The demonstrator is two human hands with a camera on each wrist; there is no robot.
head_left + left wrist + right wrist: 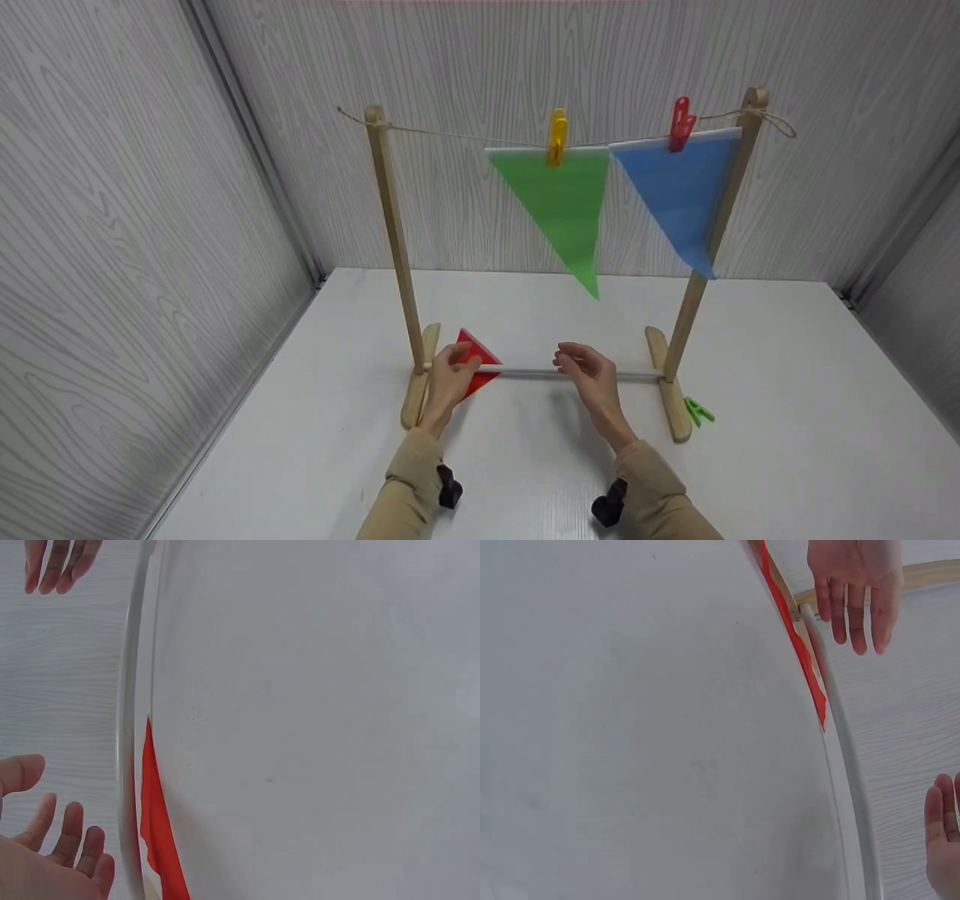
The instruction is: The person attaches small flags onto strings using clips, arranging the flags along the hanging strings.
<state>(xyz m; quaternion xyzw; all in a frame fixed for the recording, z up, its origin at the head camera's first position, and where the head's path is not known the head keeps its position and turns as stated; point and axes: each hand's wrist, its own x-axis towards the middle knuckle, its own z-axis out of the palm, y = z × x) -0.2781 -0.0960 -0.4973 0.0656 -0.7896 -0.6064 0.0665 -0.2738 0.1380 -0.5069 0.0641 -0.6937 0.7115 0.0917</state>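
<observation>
My left hand hovers over the left end of the white crossbar, fingers loosely bent with nothing in them. Partly hidden behind that hand and the bar, a red triangular pennant lies on the table. In the left wrist view the fingers of the left hand are spread, and the red pennant shows beyond the bar. Farther right along the bar, my right hand is raised with relaxed fingers, holding nothing. The palms roughly face each other.
Two wooden posts carry a string. From it hang a green pennant under a yellow clothespin and a blue pennant under a red clothespin. A green clothespin lies beside the right foot.
</observation>
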